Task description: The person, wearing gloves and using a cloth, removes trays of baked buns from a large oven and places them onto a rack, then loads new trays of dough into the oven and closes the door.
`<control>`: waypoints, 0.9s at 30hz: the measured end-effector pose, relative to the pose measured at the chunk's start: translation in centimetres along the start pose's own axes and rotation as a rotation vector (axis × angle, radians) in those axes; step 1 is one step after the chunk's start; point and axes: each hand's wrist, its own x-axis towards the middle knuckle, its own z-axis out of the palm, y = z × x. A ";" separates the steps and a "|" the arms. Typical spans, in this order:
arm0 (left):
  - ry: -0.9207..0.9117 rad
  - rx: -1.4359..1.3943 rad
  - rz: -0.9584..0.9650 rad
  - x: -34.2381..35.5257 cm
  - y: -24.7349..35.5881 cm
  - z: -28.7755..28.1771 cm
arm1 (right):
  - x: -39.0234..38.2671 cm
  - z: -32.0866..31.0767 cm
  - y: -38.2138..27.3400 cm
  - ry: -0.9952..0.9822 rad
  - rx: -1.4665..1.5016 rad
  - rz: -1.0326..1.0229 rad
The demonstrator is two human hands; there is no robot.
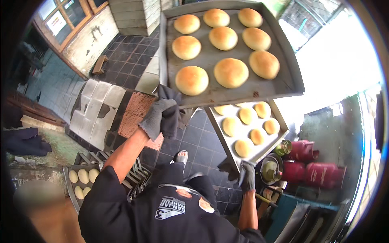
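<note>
My left hand (154, 117), in a grey glove, is closed on the near left corner of a large metal baking tray (279, 87), with a dark cloth (169, 109) bunched in the grip. Several round buns (231, 73) with golden-brown tops sit in rows on that tray. My right hand (248, 176), also gloved, grips the near corner of a second baking tray (259, 150), which is lower and partly covered by the first. Paler golden buns (244, 148) lie on it. Another dark cloth (229, 168) hangs beside my right hand.
At lower left, a metal rack (137, 178) stands beside a tray of pale buns (83, 175). Pinkish-red gas cylinders (324, 175) lie at the right, near a blue metal stand (283, 212). Dark tiles (198, 133) cover the floor; rough reddish slabs (135, 109) and a windowed wooden door (65, 20) are left.
</note>
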 end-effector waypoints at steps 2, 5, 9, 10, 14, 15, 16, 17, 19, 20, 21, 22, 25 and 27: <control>0.122 0.018 0.070 3.6 0.5 -3.6 | 9.4 3.1 4.0 -0.110 0.014 0.012; 0.295 -0.060 0.105 8.4 -0.9 -10.5 | 19.7 13.2 0.9 -0.336 -0.001 0.112; 0.415 -0.065 0.163 14.6 -2.2 -13.7 | 34.1 21.8 6.7 -0.416 -0.075 -0.017; 0.486 -0.046 0.198 14.8 -3.7 -14.8 | 35.7 24.0 7.9 -0.412 0.002 0.114; 0.631 -0.127 0.078 18.6 -6.5 -18.8 | 41.8 31.6 10.1 -0.439 -0.163 0.136; 0.652 -0.121 0.076 19.8 -8.1 -20.5 | 42.8 32.9 11.3 -0.449 -0.104 0.178; 0.672 -0.119 0.068 20.9 -9.7 -21.8 | 43.5 33.8 13.0 -0.454 -0.051 0.225; 0.690 -0.118 0.061 21.8 -11.1 -23.1 | 44.1 34.5 14.6 -0.454 0.002 0.269; 0.702 -0.072 0.030 23.2 -13.9 -25.4 | 44.5 35.7 17.1 -0.423 -0.070 0.278; 0.711 -0.058 0.011 23.8 -14.9 -26.0 | 44.6 36.1 18.0 -0.434 -0.126 0.286; 0.717 -0.044 -0.007 24.4 -16.0 -26.7 | 44.9 36.5 18.8 -0.443 -0.182 0.292; 0.658 -0.058 -0.047 25.7 -17.3 -27.5 | 46.0 35.7 21.3 -0.497 -0.171 0.256; 0.580 -0.080 -0.141 28.1 -21.5 -30.2 | 46.7 35.5 25.1 -0.524 -0.190 0.306; 0.584 -0.058 -0.174 29.8 -24.0 -30.7 | 47.3 35.0 26.8 -0.525 -0.176 0.292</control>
